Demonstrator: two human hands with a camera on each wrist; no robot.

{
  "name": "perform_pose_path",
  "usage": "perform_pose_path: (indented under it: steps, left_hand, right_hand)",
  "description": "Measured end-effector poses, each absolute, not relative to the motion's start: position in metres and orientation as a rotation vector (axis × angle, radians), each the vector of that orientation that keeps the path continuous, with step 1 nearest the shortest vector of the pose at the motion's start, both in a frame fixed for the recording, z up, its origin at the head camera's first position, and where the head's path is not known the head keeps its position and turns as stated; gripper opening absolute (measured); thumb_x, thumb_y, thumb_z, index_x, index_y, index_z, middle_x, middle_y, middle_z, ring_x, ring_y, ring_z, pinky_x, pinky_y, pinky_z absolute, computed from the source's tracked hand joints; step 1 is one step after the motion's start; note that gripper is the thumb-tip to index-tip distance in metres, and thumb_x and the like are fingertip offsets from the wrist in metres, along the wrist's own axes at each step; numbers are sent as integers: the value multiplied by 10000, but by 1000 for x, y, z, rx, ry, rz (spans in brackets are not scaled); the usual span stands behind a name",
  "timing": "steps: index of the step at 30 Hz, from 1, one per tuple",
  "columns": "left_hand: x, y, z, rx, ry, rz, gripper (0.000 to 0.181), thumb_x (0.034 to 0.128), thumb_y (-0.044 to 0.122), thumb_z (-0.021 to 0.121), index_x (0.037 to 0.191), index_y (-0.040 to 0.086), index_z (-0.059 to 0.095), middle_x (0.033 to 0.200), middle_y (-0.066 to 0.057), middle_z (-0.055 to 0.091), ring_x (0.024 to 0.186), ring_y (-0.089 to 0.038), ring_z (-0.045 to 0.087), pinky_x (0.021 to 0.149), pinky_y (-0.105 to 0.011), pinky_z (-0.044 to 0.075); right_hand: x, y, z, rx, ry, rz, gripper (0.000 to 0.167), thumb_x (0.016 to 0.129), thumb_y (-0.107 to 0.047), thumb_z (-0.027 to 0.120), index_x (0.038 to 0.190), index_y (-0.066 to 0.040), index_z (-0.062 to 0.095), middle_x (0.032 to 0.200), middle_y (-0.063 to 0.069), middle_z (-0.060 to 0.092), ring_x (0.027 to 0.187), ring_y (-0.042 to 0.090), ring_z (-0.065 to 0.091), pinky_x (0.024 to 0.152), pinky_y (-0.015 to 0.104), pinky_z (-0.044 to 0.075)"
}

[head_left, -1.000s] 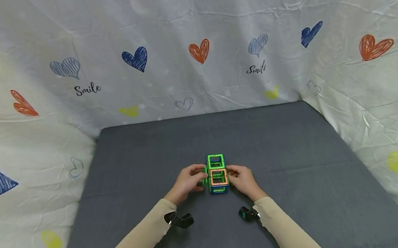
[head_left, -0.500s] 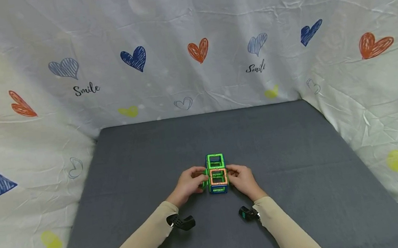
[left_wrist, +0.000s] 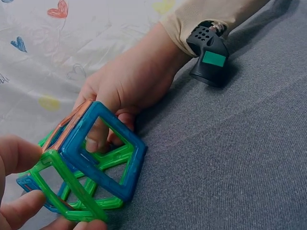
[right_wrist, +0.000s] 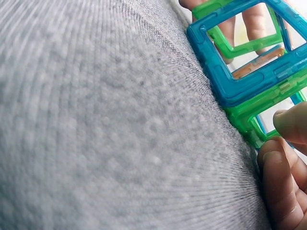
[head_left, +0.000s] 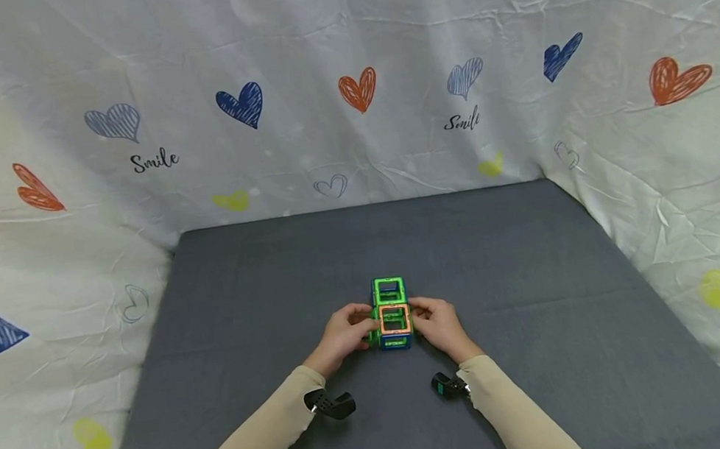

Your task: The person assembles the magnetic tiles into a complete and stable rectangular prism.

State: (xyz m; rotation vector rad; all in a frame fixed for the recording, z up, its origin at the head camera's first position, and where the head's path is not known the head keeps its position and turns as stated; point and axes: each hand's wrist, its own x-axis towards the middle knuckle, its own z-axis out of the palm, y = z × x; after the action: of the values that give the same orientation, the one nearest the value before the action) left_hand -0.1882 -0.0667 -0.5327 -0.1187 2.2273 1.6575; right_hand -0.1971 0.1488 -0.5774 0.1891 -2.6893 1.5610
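A small block of see-through magnetic tiles (head_left: 392, 305) stands on the grey cloth, with green and orange squares on top and blue ones on its sides. My left hand (head_left: 340, 339) pinches a green square tile (left_wrist: 76, 184) at the block's left side. In the left wrist view this tile slants beside a blue tile (left_wrist: 135, 167); whether their edges touch I cannot tell. On the right, my right hand (head_left: 440, 326) grips the block's lower side with bent fingers. The right wrist view shows its thumb and fingers at a green frame (right_wrist: 268, 103).
A grey cloth-covered table (head_left: 504, 260) spreads around the block. White curtains (head_left: 290, 25) printed with hearts and "Smile" hang behind and at both sides. Black wrist cameras sit on the left wrist (head_left: 332, 404) and right wrist (head_left: 448, 386).
My left hand has edged right, bringing the green tile closer against the block's left side. The right hand and the block stay nearly still.
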Motion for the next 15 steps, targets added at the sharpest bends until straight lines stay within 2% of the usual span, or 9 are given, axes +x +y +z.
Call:
perform_pose_path:
  steps: [15]
  left_hand:
    - [-189, -64, -533, -126, 2291, 1618, 487, 911, 208, 712, 1346, 25, 588, 1240, -193, 692, 937, -223, 691, 693, -349, 601]
  right_hand:
    - [-197, 148, -577, 185, -2699, 1539, 324, 916, -15, 652, 1230, 29, 719, 908, 141, 737, 643, 90, 562, 563, 216, 468]
